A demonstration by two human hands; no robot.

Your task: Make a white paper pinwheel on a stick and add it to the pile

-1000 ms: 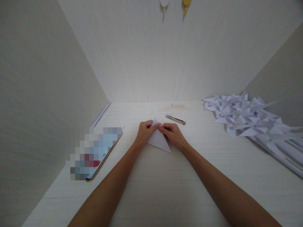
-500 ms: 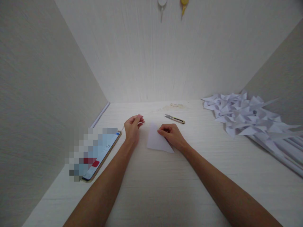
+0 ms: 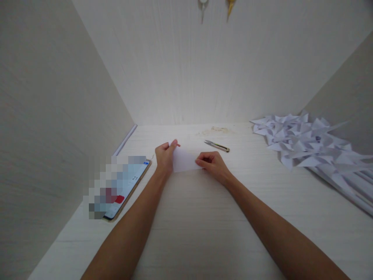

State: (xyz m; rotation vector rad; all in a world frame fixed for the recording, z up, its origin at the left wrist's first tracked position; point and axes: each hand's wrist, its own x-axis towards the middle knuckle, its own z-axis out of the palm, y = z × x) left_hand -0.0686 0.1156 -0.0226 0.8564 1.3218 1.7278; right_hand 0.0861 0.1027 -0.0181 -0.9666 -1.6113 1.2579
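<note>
A small white sheet of paper [image 3: 186,160] is held between my two hands above the pale tabletop. My left hand [image 3: 165,156] grips its left edge, thumb on top and the other fingers mostly hidden behind the sheet. At the right corner, my right hand [image 3: 213,164] pinches the paper between thumb and forefinger, the other fingers curled in. Just beyond my right hand lies a pair of thread snips [image 3: 217,146], blades pointing left.
On the right is a heap of folded white paper shapes [image 3: 309,140], with rolled white paper tubes [image 3: 349,190] beside it. A phone [image 3: 128,190], partly pixelated, lies left of my left forearm. Walls rise at the back and both sides; two hooks [image 3: 230,9] hang high behind.
My left hand, empty before, has taken hold of the paper's left edge. The sheet has turned and now stretches between both hands. My right hand keeps its pinch.
</note>
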